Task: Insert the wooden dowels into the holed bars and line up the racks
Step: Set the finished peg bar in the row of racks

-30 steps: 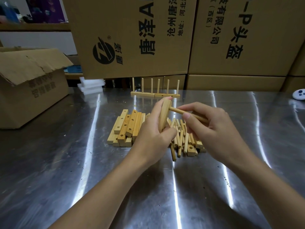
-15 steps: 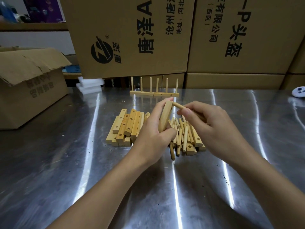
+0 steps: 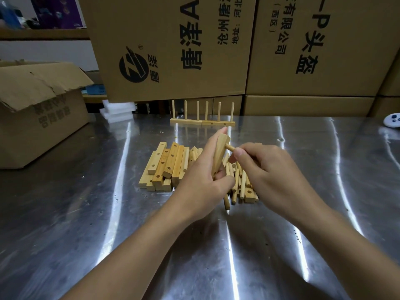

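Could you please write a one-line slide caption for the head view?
The left hand holds a holed bar while the right hand fits a dowel into it.

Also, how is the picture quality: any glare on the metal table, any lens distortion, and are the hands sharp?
Head view: white glare streaks cross the metal table; the wide lens tilts the cardboard boxes near the edges; the left hand gripping the holed bar and the right hand pinching the dowel look sharp; the top-left corner is dim and soft.
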`<state>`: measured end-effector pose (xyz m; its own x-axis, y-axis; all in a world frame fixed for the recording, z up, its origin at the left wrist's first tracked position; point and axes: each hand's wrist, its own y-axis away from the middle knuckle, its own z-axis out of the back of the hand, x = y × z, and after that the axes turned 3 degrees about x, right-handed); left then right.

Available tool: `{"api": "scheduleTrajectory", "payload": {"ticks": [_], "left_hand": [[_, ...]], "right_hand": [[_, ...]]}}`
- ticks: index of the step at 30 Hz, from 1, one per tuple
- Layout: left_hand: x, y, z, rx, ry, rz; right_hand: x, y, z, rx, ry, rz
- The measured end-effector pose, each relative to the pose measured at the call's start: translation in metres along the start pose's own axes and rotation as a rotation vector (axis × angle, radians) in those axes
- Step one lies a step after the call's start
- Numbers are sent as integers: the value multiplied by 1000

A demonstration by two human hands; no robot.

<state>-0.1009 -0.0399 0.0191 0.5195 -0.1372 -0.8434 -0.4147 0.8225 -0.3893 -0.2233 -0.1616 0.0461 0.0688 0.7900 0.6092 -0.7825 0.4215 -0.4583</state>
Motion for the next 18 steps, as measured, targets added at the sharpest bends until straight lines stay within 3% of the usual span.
{"api": "scheduleTrajectory", "payload": {"ticks": [6, 13, 18], "left_hand": [[-2, 0, 0, -4, -45, -17], [-10, 4, 12, 59, -182, -36], [-14, 4, 11, 97, -240, -58]], "right_hand": [[5, 3, -3, -62, 64, 75], [-5, -6, 19, 145, 3, 103], [-10, -8, 28, 168, -41, 104]]}}
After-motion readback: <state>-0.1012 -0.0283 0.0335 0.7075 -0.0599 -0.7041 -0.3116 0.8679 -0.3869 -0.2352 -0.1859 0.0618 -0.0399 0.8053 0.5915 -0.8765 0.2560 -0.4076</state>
